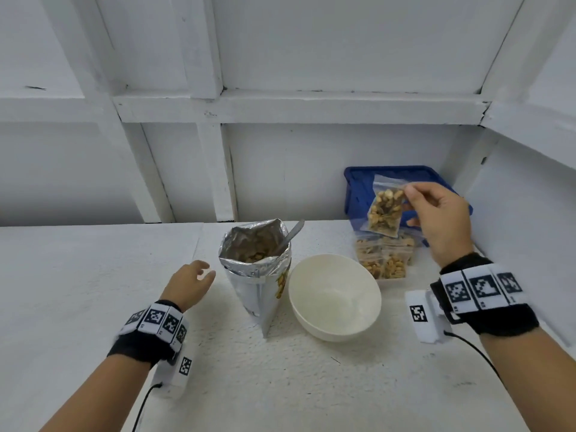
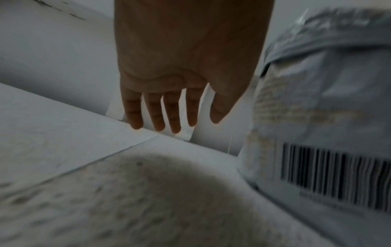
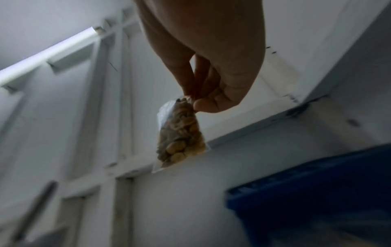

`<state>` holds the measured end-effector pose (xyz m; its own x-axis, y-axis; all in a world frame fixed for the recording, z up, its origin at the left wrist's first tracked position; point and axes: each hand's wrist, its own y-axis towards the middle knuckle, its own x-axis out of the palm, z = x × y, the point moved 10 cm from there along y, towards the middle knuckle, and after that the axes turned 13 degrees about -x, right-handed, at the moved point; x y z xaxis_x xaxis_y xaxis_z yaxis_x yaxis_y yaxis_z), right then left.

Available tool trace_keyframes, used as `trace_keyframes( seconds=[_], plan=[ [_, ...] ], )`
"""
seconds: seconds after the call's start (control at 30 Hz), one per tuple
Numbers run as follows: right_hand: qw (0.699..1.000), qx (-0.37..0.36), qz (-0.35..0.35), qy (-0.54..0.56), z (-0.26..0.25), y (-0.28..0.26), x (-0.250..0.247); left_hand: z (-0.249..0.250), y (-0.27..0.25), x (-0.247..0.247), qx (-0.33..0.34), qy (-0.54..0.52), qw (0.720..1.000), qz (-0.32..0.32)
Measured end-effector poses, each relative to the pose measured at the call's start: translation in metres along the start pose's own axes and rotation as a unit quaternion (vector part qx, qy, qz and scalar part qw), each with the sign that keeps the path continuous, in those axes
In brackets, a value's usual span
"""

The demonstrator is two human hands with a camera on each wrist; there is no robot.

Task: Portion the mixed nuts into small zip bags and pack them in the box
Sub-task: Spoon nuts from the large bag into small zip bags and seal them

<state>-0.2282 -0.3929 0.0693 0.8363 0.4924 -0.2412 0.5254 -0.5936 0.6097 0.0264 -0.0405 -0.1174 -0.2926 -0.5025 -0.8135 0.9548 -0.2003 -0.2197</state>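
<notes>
Small clear zip bag of mixed nuts (image 1: 385,210): hangs in the air in front of the blue plastic box (image 1: 358,188), above the filled bags (image 1: 385,258) on the white table (image 1: 280,385). Judged light, limp, slippery film; you take it best at the top seal corner. Your right hand (image 1: 436,219) pinches that corner, thumb against fingertips. Your left hand (image 1: 190,283) hovers relaxed, holding nothing, beside the silver foil nut pouch (image 1: 257,275).

A white table (image 1: 280,385) carries a foil pouch (image 1: 258,275), white bowl (image 1: 335,297), filled zip bags (image 1: 385,257) and blue box (image 1: 358,188).
</notes>
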Motion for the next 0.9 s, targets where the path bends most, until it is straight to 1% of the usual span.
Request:
trace_keyframes(
  seconds=[0.07, 0.13, 0.27, 0.37, 0.47, 0.57, 0.7, 0.8, 0.87, 0.9],
  plan=[
    [0.997, 0.042, 0.047, -0.046, 0.041, -0.005, -0.027, -0.019, 0.012, 0.024, -0.019, 0.078, 0.996, -0.035],
    [0.989, 0.081, 0.091, -0.086, 0.074, -0.014, -0.048, -0.031, 0.018, 0.043, -0.024, 0.146, 0.987, -0.066],
    [0.963, 0.112, 0.162, -0.183, 0.099, -0.033, -0.076, -0.035, 0.019, 0.058, -0.016, 0.213, 0.972, -0.094],
    [0.952, 0.137, 0.195, -0.192, 0.118, -0.04, -0.083, -0.034, 0.013, 0.064, -0.015, 0.251, 0.962, -0.109],
    [0.952, 0.179, 0.171, -0.18, 0.159, -0.039, -0.073, -0.033, 0.013, 0.064, -0.01, 0.254, 0.961, -0.107],
    [0.95, 0.222, 0.124, -0.182, 0.202, -0.039, -0.06, -0.035, 0.013, 0.064, -0.013, 0.247, 0.963, -0.107],
    [0.945, 0.266, 0.081, -0.172, 0.226, -0.045, -0.045, -0.037, 0.014, 0.065, -0.014, 0.241, 0.964, -0.109],
    [0.939, 0.288, 0.065, -0.176, 0.235, -0.05, -0.045, -0.039, 0.015, 0.065, -0.017, 0.239, 0.965, -0.11],
    [0.937, 0.289, 0.058, -0.189, 0.219, -0.049, -0.044, -0.038, 0.013, 0.065, -0.018, 0.24, 0.965, -0.108],
    [0.936, 0.277, 0.047, -0.21, 0.206, -0.046, -0.044, -0.037, 0.012, 0.065, -0.02, 0.239, 0.965, -0.109]
  ],
)
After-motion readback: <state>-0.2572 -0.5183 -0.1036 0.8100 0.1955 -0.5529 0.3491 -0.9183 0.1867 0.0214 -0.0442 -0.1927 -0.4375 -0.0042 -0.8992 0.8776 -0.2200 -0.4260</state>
